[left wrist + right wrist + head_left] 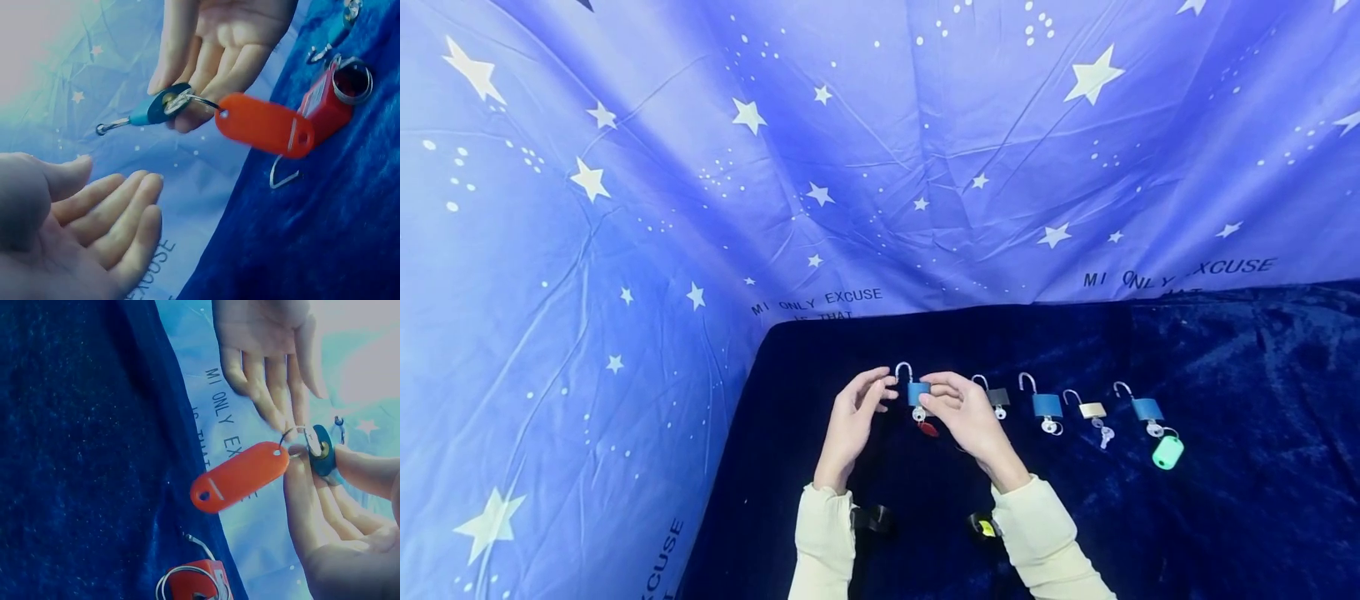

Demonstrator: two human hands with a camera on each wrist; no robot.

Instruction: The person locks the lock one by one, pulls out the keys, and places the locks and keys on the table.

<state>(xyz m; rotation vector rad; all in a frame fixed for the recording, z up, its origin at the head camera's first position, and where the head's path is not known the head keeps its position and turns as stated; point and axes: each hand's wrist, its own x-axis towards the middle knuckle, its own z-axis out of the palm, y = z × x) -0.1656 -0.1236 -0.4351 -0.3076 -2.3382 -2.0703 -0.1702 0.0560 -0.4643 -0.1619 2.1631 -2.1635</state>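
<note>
My right hand pinches a blue padlock by its body, between thumb and fingers. The padlock's shackle stands unlocked. A key sits in its keyhole, and from the ring hangs a red oval tag. Just left of the shackle is my left hand, its fingers loosely bent and holding nothing. In the left wrist view that left hand has its palm turned up, apart from the padlock.
On the dark blue velvet cloth, a black padlock, a blue one, a gold one and another blue one with a green tag lie unlocked. A red padlock lies near my hands. Star-printed fabric hangs behind.
</note>
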